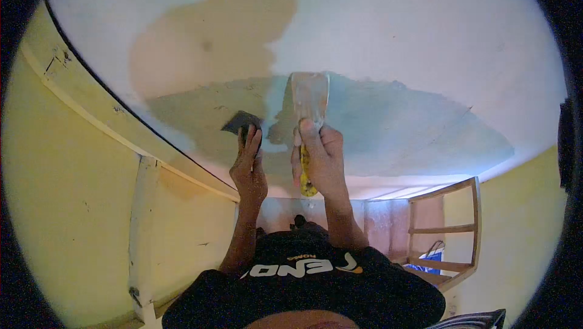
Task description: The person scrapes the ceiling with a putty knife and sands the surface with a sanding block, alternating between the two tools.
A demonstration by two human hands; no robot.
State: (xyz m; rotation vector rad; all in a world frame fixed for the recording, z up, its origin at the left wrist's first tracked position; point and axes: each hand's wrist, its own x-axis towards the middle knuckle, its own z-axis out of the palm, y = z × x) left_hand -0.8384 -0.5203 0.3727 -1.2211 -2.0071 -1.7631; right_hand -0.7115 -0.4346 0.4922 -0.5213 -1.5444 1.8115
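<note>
Nearest the camera we note a black shirt [243, 295] bearing large white letters, upside-down to us and partly lost in folds; END is legible, with ROMA in small orange letters beside it. Beyond it both forearms are raised, wrists near one another. We find the right hand [325, 153] closed around the yellow-and-black handle of a putty knife [311, 98], thumb laid along it, smeared blade pointing up. The left hand [248, 162], fingers nearly straight and together, holds a dark flat piece [243, 121] against thumb and palm. Both tools lie before a blue-green patch [401, 125] on a pale surface [425, 25]; we cannot tell whether either touches it. Farther right stands a wooden frame [477, 219].
</note>
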